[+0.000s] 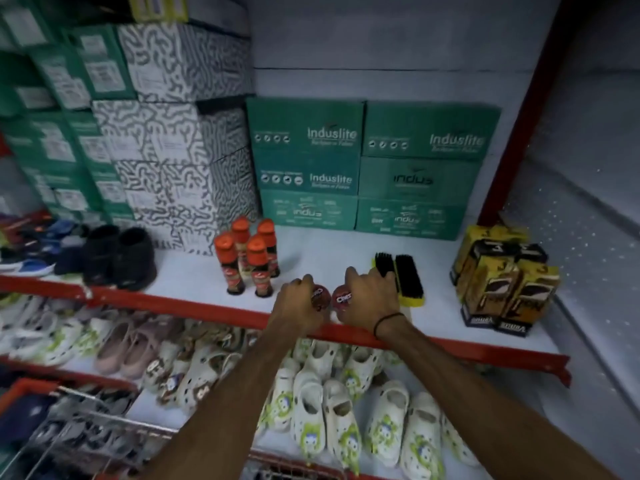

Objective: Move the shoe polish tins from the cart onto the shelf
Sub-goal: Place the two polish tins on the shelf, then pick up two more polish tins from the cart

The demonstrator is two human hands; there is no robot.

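Shoe polish tins, two: round, red-and-dark lids with white lettering, both at the front of the white shelf [194,271], just behind its red front rail [173,301]. Left tin [318,296] tilted on edge, lid facing right, held in the left hand [294,303], whose grip is closed over its top and far side. Right tin [343,298] just beside the first, lid turned toward the camera, held in the right hand [370,299], grip closed around its right edge; whether either tin already rests on the shelf surface cannot be told. Black band on the right wrist. Liquid polish bottles [247,261], four, orange caps, upright in a cluster just left of the tins. Shoe brushes [405,278], two, black bristles on yellow backs, lying just right of the right hand, which overlaps their near end. Yellow-and-black cartons [505,282], stacked at the right end of the shelf. Green shoe boxes [367,164], stacked three high in two columns against the back wall. Black-and-white patterned boxes [180,140] stacked to their left, more green boxes beyond. Black shoes [119,256], a pair, on the shelf's left part. Lower shelf: white clogs [346,410] with green figures, and pink ones farther left. Wire cart [86,431], red-trimmed, at bottom left; contents blurred.
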